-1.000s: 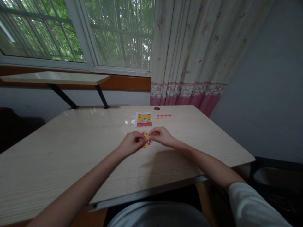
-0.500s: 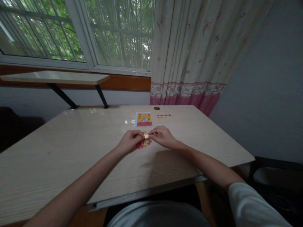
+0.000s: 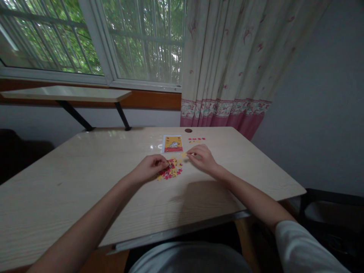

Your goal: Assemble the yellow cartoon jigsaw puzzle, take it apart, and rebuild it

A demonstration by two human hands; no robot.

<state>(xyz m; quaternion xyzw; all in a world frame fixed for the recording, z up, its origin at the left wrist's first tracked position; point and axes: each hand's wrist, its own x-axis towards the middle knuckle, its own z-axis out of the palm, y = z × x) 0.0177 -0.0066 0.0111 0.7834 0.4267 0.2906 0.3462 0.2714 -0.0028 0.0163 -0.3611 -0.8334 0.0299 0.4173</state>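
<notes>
My right hand (image 3: 203, 157) pinches a small yellow puzzle piece (image 3: 183, 155) between thumb and fingertips, just above the table and to the right of a pile. That loose pile of red and yellow puzzle pieces (image 3: 171, 174) lies in front of me. At its left side, my left hand (image 3: 152, 167) has its fingers drawn together, the tips over the pieces. Whether anything is in those fingers is hidden. Beyond the pile lies a printed picture (image 3: 173, 144) of a white animal on yellow and red.
Several red puzzle pieces (image 3: 196, 139) form a row at the back right, with a few yellow pieces (image 3: 195, 142) below them. A round dark grommet (image 3: 188, 130) sits near the table's (image 3: 113, 201) far edge. A raised shelf (image 3: 68, 93) stands at the back left.
My hands have moved apart. The right hand has gone up and right with the yellow piece, away from the left. My left hand has shifted slightly left, uncovering more of the pile.
</notes>
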